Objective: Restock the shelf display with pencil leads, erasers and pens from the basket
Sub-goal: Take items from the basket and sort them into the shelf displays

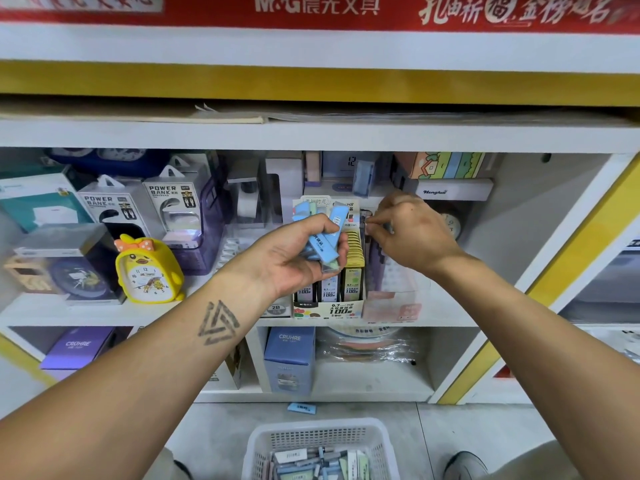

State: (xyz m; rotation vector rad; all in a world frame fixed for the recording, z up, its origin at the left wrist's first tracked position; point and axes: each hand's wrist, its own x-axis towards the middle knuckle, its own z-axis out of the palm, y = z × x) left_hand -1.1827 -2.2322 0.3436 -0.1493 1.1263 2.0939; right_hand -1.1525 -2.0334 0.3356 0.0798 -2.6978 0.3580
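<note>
Pencil lead boxes [325, 233], blue and slim, are gripped as a bunch in the left hand [294, 258], whose fingers are curled tight around them in front of the shelf [311, 136]. One small dark item [364, 221], too small to identify, is pinched between thumb and fingertips of the right hand [412, 230] just above the display box [329, 308], where rows of yellow and dark packs are stacked. A white basket [320, 436] of more stock is seen on the floor below, with a blue packet [302, 408] lying near it.
</note>
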